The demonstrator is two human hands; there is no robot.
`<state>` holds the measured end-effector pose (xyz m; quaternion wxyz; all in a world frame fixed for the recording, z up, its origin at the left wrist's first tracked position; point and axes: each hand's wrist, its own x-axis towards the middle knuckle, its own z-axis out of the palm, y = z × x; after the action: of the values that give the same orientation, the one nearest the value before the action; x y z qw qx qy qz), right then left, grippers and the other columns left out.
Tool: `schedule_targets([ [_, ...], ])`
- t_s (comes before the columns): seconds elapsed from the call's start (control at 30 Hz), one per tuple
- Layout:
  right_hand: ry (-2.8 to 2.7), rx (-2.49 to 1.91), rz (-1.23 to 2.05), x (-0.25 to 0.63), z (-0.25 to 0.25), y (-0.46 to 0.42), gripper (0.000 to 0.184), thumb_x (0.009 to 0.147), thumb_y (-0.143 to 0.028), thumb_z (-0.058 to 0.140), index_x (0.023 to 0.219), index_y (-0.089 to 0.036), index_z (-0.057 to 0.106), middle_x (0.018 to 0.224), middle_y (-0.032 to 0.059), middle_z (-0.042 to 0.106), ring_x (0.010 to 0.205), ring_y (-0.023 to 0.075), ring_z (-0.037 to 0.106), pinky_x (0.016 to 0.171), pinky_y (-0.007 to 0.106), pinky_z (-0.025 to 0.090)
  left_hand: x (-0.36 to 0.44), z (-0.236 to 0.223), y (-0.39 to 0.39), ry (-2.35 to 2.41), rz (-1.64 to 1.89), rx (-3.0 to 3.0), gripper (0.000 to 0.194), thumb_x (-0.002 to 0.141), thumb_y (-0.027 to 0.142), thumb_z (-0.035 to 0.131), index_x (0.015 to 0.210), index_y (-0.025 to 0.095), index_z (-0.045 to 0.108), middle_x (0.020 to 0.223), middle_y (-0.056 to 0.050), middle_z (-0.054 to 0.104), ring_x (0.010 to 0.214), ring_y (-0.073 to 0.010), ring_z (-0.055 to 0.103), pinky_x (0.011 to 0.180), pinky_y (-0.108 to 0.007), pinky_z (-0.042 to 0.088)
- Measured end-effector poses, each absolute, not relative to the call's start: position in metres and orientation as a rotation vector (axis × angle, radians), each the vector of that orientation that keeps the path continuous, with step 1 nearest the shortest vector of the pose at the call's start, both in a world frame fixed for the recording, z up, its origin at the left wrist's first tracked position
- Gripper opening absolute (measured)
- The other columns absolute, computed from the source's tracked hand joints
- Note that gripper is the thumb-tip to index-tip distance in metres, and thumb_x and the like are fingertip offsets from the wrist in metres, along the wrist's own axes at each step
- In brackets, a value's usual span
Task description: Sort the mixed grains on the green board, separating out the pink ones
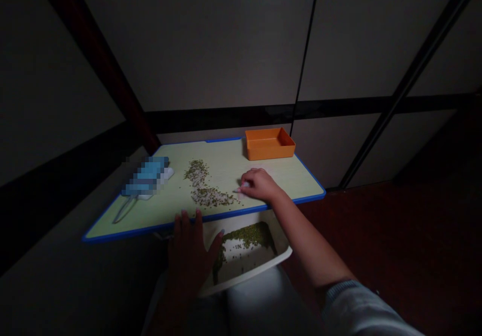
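My right hand rests closed on the pale folding table, its fingers pinched together. A small whitish thing with a thin tip pokes out from them, too small to name. Just left of that tip lies a spread of small green beans mixed with white grains. My left hand is open, fingers stretched toward the table's front edge and thumb over the rim of a white basin. Inside the basin, below the table edge, are many green beans.
An orange rectangular tray stands at the table's back right. At the left lies a blurred-out blue item with a looped strap. The table has a blue rim, and panelled cabinet doors rise behind it.
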<state>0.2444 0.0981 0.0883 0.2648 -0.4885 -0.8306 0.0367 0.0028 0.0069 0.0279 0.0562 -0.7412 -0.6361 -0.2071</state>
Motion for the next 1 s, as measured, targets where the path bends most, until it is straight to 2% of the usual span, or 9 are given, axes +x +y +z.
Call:
schedule_targets([
  [0.33,-2.313,-1.293,0.006,0.239,0.0892,0.0968,0.03,0.083,-0.047,0.06,0.082,-0.017,0.064,0.079,0.0053,0.066,0.082,0.0186,0.055,0.073,0.028,0.03,0.0027,0.0282,0.0066,-1.901,-0.637,-2.26,0.077,0.081,0.059,0.035,0.139,0.009,0.034,0.148,-0.027,0.026,0.142,-0.0385,0.017,0.103,-0.057,0.034],
  [0.7,-2.311,-1.21,0.184,0.245,0.0883,0.097,0.021,0.079,-0.039,0.067,0.078,-0.018,0.066,0.074,0.0016,0.065,0.077,0.016,0.055,0.074,0.027,0.03,0.0031,0.0301,0.0079,-1.925,-0.614,-2.27,0.078,0.08,0.059,0.036,0.139,0.007,0.035,0.147,-0.027,0.027,0.14,-0.0404,0.02,0.103,-0.056,0.034],
  [1.0,-2.261,-1.303,0.085,0.2416,0.0897,0.095,0.024,0.08,-0.041,0.066,0.079,-0.017,0.065,0.075,0.0028,0.064,0.08,0.0173,0.054,0.074,0.028,0.028,0.0053,0.032,0.0062,-1.941,-0.603,-2.263,0.076,0.081,0.057,0.036,0.138,0.007,0.036,0.147,-0.029,0.026,0.141,-0.0406,0.018,0.103,-0.057,0.033],
])
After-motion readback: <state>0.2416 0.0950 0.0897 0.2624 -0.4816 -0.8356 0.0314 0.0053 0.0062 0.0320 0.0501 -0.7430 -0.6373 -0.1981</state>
